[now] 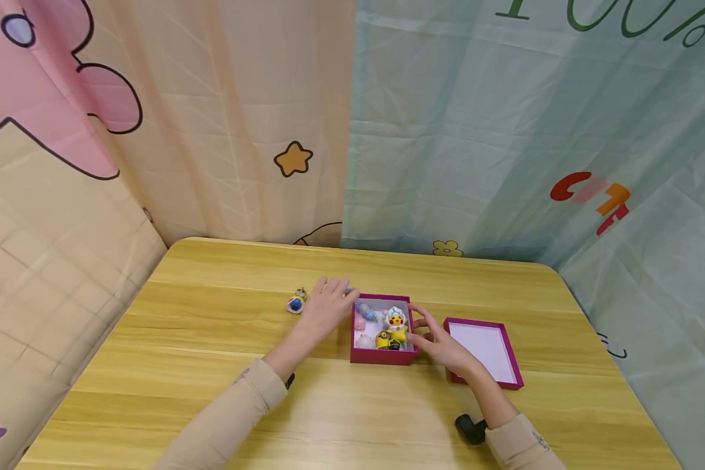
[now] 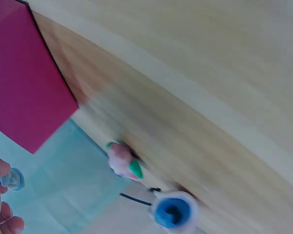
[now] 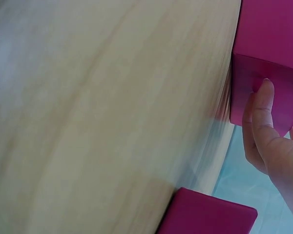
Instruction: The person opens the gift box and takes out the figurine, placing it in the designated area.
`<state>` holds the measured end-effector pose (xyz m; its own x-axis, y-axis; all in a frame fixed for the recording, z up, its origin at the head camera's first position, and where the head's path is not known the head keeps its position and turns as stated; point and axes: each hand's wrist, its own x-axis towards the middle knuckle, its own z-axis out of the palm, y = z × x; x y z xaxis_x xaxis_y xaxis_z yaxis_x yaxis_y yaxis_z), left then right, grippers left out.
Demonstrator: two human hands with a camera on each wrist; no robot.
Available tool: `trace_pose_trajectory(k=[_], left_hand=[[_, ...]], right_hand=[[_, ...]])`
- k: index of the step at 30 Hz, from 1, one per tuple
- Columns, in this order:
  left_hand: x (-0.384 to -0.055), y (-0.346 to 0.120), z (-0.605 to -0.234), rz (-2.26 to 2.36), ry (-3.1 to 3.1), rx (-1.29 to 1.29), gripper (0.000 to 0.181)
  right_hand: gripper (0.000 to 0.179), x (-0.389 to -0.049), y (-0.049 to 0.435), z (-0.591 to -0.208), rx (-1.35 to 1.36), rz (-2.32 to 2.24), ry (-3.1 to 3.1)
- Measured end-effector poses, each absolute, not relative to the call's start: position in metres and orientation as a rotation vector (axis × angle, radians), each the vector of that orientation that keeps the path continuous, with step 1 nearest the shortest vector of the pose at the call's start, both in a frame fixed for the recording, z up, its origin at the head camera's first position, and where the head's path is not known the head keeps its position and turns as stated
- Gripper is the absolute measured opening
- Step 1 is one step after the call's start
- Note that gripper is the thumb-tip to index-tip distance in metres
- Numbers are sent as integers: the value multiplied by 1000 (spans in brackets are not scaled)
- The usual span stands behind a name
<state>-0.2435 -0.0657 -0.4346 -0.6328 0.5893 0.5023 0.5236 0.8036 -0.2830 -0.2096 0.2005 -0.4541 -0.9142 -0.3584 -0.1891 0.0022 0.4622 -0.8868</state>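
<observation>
A magenta box (image 1: pixel 382 356) stands uncovered on the table with several small toy figures inside. Among them are a yellow figure in a white hood (image 1: pixel 395 318) and a minion-like figure (image 1: pixel 383 339). My left hand (image 1: pixel 328 303) is over the box's far left corner. In the left wrist view its fingertips pinch a small light blue toy (image 2: pixel 13 179), partly hidden by the fingers. My right hand (image 1: pixel 443 346) touches the box's right wall from outside, with fairly straight fingers (image 3: pixel 264 105) against it in the right wrist view.
The box's lid (image 1: pixel 486 351) lies to the right, its white inside facing up. Left of the box sit a white-and-blue toy (image 2: pixel 172 213) with a black cord and a pink-and-green toy (image 2: pixel 121 160). Printed curtains (image 1: pixel 435 130) hang behind the wooden table (image 1: pixel 170 365).
</observation>
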Motion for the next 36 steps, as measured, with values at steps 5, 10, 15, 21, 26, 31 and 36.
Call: trace_pose_trajectory(k=[5,10,15,21,26,31,36], left_hand=[[-245,-87,-440,134,-2367,-793,27],[-244,-105,-444,148,-2374,-777,32],[-243,-126,-447,176,-2403,-765,34],[-248,-153,-450,164,-2499,-705,30],[-252,-172,-451,173,-2571,-673,28],[-254,-184,-455,261,-2586,-702,27],[-256,-190,-460,364,-2647,-736,26]], right_hand=[[62,-210,201,-454,-305,-1434,2364],[62,-210,202,-454,-311,-1437,2362],[62,-211,202,-453,-320,-1435,2356],[62,-212,201,-452,-310,-1423,2362],[61,-212,201,-454,-316,-1419,2361],[62,-212,202,-454,-325,-1416,2364],[61,-211,202,-454,-322,-1417,2365]])
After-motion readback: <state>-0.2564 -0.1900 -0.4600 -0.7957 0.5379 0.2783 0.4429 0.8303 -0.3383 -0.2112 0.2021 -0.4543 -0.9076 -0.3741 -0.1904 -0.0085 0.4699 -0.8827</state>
